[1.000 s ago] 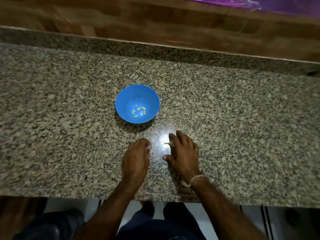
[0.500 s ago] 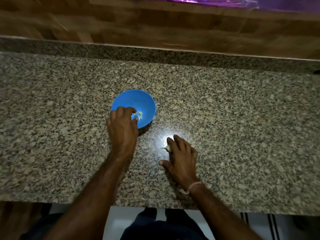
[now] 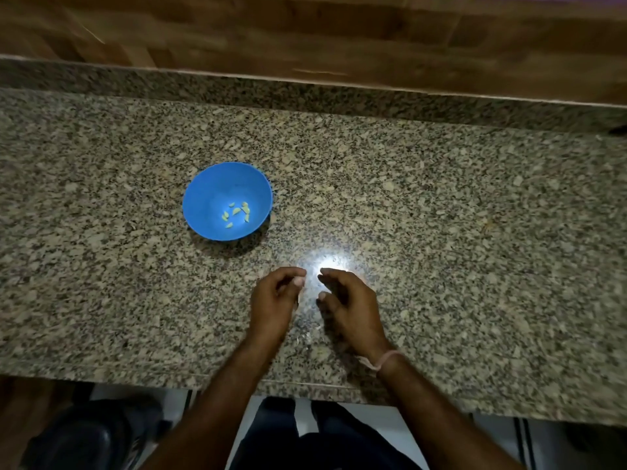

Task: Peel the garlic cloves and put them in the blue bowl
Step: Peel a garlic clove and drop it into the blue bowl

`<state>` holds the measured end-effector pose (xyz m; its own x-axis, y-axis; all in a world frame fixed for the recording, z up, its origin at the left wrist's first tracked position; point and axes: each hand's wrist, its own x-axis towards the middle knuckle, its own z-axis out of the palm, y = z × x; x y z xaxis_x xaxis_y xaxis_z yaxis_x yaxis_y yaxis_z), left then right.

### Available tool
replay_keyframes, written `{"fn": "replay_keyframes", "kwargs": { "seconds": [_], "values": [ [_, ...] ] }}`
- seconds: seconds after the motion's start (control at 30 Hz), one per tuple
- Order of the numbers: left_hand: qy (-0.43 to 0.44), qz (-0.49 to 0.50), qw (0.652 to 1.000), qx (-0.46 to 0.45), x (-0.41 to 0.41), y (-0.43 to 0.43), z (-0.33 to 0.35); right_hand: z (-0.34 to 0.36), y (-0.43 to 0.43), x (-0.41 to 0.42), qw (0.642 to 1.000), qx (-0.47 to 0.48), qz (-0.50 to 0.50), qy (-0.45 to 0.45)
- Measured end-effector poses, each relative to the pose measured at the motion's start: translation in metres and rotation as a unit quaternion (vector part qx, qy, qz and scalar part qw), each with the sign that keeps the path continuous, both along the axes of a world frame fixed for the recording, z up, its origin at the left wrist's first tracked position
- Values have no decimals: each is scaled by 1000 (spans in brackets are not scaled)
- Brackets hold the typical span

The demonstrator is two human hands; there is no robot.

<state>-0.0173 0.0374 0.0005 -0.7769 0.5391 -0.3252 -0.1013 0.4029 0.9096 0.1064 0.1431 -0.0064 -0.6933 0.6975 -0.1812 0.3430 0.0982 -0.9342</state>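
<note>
The blue bowl (image 3: 203, 198) stands on the granite counter, left of centre, with several peeled garlic cloves (image 3: 237, 213) lying in its bottom. My left hand (image 3: 274, 300) hovers over the counter in front of the bowl, fingers curled in with the thumb near the index tip and nothing visible between them. My right hand (image 3: 351, 300) sits just to its right, fingers bent downward toward the counter. A bright glare at its fingertips hides whatever lies there, so I see no garlic in it.
The speckled granite counter (image 3: 475, 249) stretches wide to both sides, with a raised granite lip and a wooden wall behind. Its front edge runs just below my wrists. A few pale peel scraps (image 3: 302, 337) lie between my hands.
My left hand has pulled back from over the blue bowl to beside my right hand. The garlic seen at my right fingertips earlier is now lost in the glare.
</note>
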Motion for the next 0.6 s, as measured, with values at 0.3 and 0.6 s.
{"fn": "replay_keyframes", "kwargs": {
  "seconds": [0.3,0.6],
  "values": [
    [-362,114,911,161,22,-1,30,22,-2,-5,984,-163,-8,75],
    [-372,134,894,210,32,3,44,43,2,5,987,-130,-7,88]
  ]
}}
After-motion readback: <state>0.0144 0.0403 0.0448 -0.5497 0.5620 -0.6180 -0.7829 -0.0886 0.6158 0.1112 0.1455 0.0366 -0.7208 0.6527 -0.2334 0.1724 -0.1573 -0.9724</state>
